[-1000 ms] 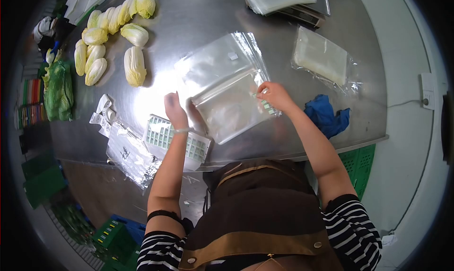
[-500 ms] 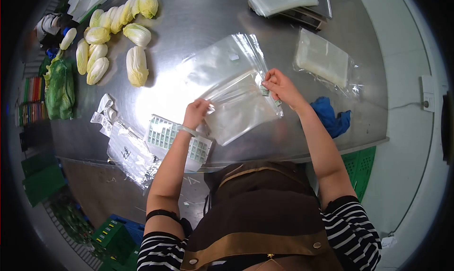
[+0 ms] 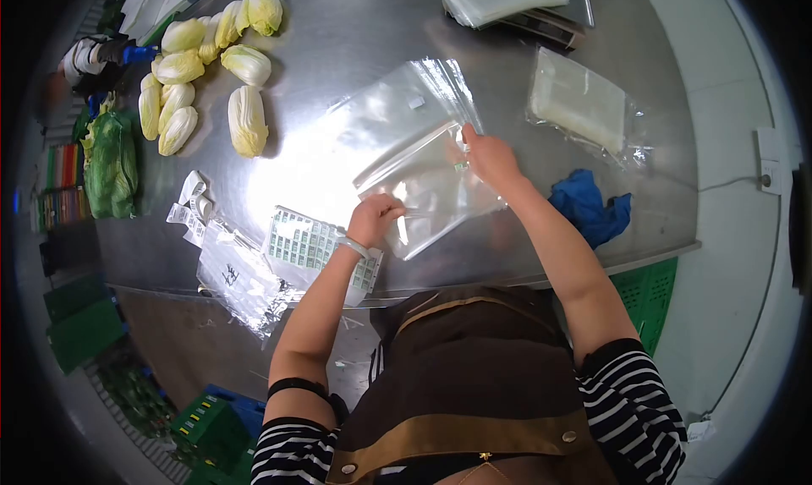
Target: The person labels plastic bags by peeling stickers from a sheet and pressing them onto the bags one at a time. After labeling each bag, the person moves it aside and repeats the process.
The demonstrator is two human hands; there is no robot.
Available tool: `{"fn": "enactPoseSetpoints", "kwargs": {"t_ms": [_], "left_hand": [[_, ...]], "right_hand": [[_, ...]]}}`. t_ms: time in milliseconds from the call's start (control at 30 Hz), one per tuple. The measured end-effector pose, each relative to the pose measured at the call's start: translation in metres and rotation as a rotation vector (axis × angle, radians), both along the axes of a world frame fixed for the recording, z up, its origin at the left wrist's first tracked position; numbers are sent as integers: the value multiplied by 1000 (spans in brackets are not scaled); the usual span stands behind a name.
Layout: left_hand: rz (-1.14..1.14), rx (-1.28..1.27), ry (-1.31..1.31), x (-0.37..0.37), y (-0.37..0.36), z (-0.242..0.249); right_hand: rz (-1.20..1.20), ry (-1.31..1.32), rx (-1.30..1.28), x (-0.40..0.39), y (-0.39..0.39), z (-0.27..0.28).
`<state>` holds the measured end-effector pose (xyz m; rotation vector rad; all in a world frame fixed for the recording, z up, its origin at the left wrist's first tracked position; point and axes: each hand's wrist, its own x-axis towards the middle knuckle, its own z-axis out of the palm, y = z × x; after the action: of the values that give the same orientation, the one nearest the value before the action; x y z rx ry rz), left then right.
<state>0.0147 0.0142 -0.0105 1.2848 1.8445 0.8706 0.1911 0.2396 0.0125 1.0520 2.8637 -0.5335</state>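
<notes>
Clear plastic bags (image 3: 431,180) lie stacked on the steel table in front of me. My left hand (image 3: 375,219) pinches the lower left part of the top bag. At the bags' right edge, my right hand (image 3: 491,158) has its fingers closed on the plastic, beside a small green-printed label (image 3: 461,166). A sheet of small green labels (image 3: 300,241) lies partly under my left wrist. To its left are a crumpled clear package (image 3: 233,265) and white printed strips (image 3: 193,204).
Several napa cabbages (image 3: 247,121) sit at the back left of the table (image 3: 338,20). A co-worker's blue-gloved hand (image 3: 139,54) is near them. A packet of bags (image 3: 579,104), a blue cloth (image 3: 590,208) and a scale (image 3: 550,30) bearing more bags are on the right.
My left hand has moved right and down over the bag. My right hand has shifted slightly left with the label. The co-worker's blue glove has reached towards the cabbages.
</notes>
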Motion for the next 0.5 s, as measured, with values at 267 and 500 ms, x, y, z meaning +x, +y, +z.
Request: {"fn": "enactPoseSetpoints", "kwargs": {"t_ms": [267,500], "left_hand": [[1018,343,-59,-49,7,7],[-247,78,389,7,-6,11]], "right_hand": [[-85,423,-766,10,2,28],[118,-161,-7,-11,-15,-1]]}}
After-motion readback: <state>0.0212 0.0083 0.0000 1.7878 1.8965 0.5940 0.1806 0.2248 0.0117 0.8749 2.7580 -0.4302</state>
